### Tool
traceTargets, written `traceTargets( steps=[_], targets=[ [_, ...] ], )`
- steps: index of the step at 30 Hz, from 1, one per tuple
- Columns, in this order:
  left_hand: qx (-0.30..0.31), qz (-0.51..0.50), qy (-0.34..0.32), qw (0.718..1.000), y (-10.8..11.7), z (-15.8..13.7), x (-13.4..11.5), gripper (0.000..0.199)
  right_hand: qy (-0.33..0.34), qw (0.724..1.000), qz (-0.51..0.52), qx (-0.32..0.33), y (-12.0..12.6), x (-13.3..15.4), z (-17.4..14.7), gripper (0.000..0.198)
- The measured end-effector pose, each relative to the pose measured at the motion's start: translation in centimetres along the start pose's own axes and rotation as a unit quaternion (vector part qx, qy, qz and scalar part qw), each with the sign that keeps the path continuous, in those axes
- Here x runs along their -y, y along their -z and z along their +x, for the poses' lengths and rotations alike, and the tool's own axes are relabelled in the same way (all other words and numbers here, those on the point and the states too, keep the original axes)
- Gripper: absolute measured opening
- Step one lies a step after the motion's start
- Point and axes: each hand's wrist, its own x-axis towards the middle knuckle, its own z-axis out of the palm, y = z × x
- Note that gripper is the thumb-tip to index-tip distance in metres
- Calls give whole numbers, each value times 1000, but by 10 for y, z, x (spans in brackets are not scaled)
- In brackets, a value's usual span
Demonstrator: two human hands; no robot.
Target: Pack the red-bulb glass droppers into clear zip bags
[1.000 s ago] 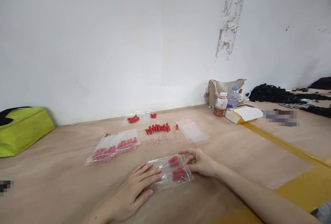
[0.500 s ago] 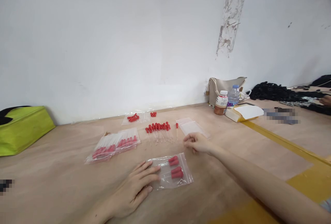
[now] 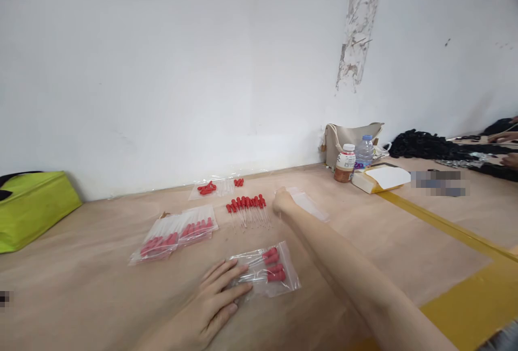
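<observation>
My left hand [image 3: 214,299] lies with fingers stretched over a clear zip bag [image 3: 289,283]. Several droppers with red rubber bulbs [image 3: 275,272] are inside this bag, their bulbs toward its zip end. Farther forward, my right hand [image 3: 284,201] is curled over the bulb of a lone dropper, with a bit of its thin stem [image 3: 279,214] showing below. The fingertips are mostly hidden behind the hand. Just left of it lies a row of loose red-bulbed droppers [image 3: 246,205]. A stack of flat, clear zip bags [image 3: 309,202] sits to its right.
Filled dropper bags [image 3: 174,235] lie at left. Behind is another clear bag with red bulbs [image 3: 207,188]. A green bag [image 3: 38,208] stands far left. Bottles [image 3: 345,164], a paper-topped box [image 3: 382,178] and black material [image 3: 421,144] occupy the right, near another person's hand [image 3: 510,160].
My right hand has moved forward and left, from beside the flat bags onto the lone dropper. My left hand stays on the filled bag. The view has shifted slightly.
</observation>
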Motion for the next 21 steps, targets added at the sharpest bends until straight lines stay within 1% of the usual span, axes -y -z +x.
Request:
traceTargets(
  steps=[2, 4, 6, 8, 9, 11, 12, 13, 15, 17, 21],
  targets=[
    [4, 7, 5, 1000, -1, 0, 1, 40, -19, 999, 30, -10, 14, -1, -8, 49],
    [10, 12, 11, 1000, -2, 0, 1, 41, -28, 997, 69, -12, 29, -8, -23, 47],
    [14, 13, 20, 1000, -2, 1, 2, 41, -28, 994, 109, -7, 41, -19, -46, 44],
    [16, 11, 28, 999, -3, 2, 2, 41, -28, 987, 161, -1, 48, -31, -72, 39],
    [16, 10, 32, 999, -3, 3, 2, 41, -30, 972, 234, -5, 50, -37, -84, 38],
    [11, 8, 35, 999, -3, 4, 2, 41, -32, 938, 343, -26, 49, -45, -105, 39],
    [5, 5, 34, 999, -3, 4, 2, 40, -32, 922, 384, -39, 48, -47, -112, 41],
    [-3, 2, 32, 999, -3, 5, 1, 40, -31, 911, 409, -51, 46, -49, -117, 43],
    [-18, -2, 28, 999, -4, 5, 1, 41, -24, 898, 433, -69, 42, -49, -123, 47],
    [-21, 1, 30, 999, -4, 5, 1, 41, -21, 893, 443, -77, 38, -49, -124, 49],
    [-18, 7, 31, 999, -4, 4, 1, 41, -34, 888, 454, -62, 31, -45, -129, 49]
  ],
)
